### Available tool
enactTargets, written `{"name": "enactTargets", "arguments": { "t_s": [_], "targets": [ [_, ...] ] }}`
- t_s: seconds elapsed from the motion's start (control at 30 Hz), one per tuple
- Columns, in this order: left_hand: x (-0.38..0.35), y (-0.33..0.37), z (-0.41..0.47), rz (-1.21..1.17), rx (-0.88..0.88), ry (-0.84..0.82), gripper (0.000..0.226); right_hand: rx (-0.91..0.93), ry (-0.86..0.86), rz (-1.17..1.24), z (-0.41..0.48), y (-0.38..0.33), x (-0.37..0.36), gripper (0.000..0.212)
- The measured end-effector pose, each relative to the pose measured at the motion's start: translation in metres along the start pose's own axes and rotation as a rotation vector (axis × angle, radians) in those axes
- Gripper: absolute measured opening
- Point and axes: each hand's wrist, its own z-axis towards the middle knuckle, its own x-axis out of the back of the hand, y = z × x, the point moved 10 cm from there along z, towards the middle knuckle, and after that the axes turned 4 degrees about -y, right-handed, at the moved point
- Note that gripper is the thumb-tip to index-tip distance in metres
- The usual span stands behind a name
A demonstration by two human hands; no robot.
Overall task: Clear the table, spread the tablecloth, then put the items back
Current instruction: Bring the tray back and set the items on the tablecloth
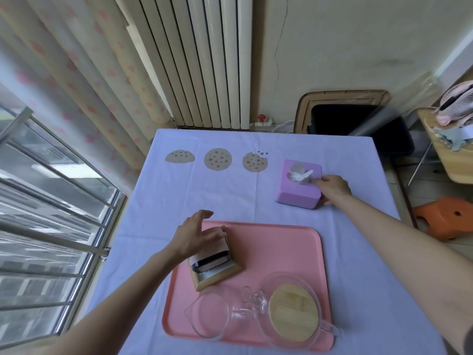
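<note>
Nearby, pink tray (pixel 294 242), glass teapot (pixel 294 311), orange stool (pixel 445 216)

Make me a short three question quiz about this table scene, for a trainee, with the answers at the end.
1. True or false: the tablecloth is already spread over the table.
2. Multiple choice: what is the right hand touching? A) the pink tray B) the purple tissue box C) the glass jug with the wooden lid
3. Fill in: the left hand rests over the wooden holder, which stands on the ____.

Key: 1 true. 2 B; the fingers lie against the box's right side. 3 pink tray.
</note>
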Motion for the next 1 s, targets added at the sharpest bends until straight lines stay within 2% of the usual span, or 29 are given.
{"name": "enactTargets", "arguments": {
  "t_s": [0.07,0.17,0.23,0.3,0.4,0.47,0.53,0.6,0.67,0.87,0.93,1.0],
  "targets": [
    [-0.003,-0.005,-0.007,-0.007,-0.012,-0.023,0.104,0.088,0.127,-0.086,-0.011,-0.011,0.007,0.026],
    [-0.007,-0.015,-0.019,-0.069,-0.027,-0.040,0.105,0.413,0.340,-0.114,-0.057,-0.050,0.008,0.035],
    [-0.010,-0.022,-0.026,-0.089,-0.058,-0.039,0.114,0.651,0.312,-0.107,-0.092,-0.074,-0.015,0.036],
    [-0.015,-0.028,-0.032,-0.074,-0.069,-0.043,0.113,0.785,0.143,-0.088,-0.118,-0.090,-0.051,0.036],
    [-0.017,-0.034,-0.038,-0.026,-0.098,-0.021,0.105,0.795,-0.214,-0.139,-0.148,-0.106,-0.110,0.045],
    [-0.016,-0.039,-0.039,-0.020,-0.089,0.010,0.103,0.790,-0.439,-0.274,-0.168,-0.114,-0.152,0.064],
    [-0.012,-0.041,-0.040,-0.042,-0.089,0.058,0.101,0.865,-0.544,-0.419,-0.189,-0.123,-0.185,0.086],
    [-0.008,-0.037,-0.040,-0.079,-0.119,0.090,0.098,0.939,-0.580,-0.506,-0.203,-0.132,-0.205,0.095],
    [-0.002,-0.032,-0.040,-0.141,-0.165,0.099,0.092,0.958,-0.592,-0.547,-0.207,-0.140,-0.211,0.095],
    [0.038,-0.022,-0.026,-0.394,-0.186,0.145,0.079,0.985,-0.511,-0.438,-0.192,-0.192,-0.180,0.077],
    [0.055,-0.025,-0.016,-0.383,-0.146,0.210,0.087,0.947,-0.492,-0.358,-0.174,-0.209,-0.166,0.071],
    [0.059,-0.041,-0.008,-0.322,-0.014,0.270,0.084,0.894,-0.465,-0.306,-0.150,-0.222,-0.156,0.072]
  ]
}}
